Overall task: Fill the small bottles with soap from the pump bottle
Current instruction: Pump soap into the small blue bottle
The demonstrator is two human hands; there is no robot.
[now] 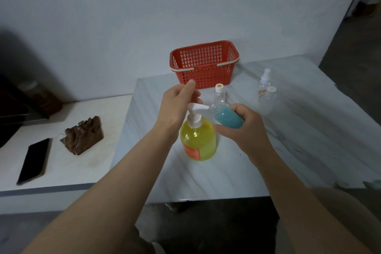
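Black and flat, a phone (34, 161) lay well left of both grips, a brown wood block (83, 135) just beyond it. On the marble table (288, 146) I saw the left hand (179, 103) curled over the head of the pump bottle (199, 142), yellow soap below it. Just right of that grip, the right hand (245, 130) clasped a small bottle (227, 118) of blue liquid, tilted, its mouth close to the spout; I could not tell if they touched. Beyond the held bottle stood a capped bottle (219, 96), further right a spray bottle (265, 80), behind all a red basket (204, 64).
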